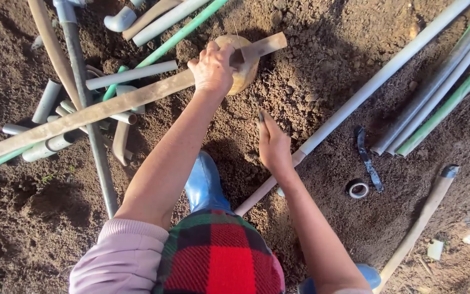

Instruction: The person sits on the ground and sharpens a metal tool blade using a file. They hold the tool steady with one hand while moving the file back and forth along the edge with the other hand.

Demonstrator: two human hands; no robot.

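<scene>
Brown soil (311,81) is all around. A long wooden stick (110,106) is gripped tight by the left hand (213,68), right by a round tan ball (245,68), so it is kept steady. The right hand (273,144) is held flat and open above a grey pipe (376,81).

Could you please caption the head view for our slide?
Left hand grips a long wooden handle over soil; right hand hovers open near a grey pipe.

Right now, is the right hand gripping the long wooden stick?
No, the right hand hovers open above soil; the left hand grips the long wooden stick.
</scene>
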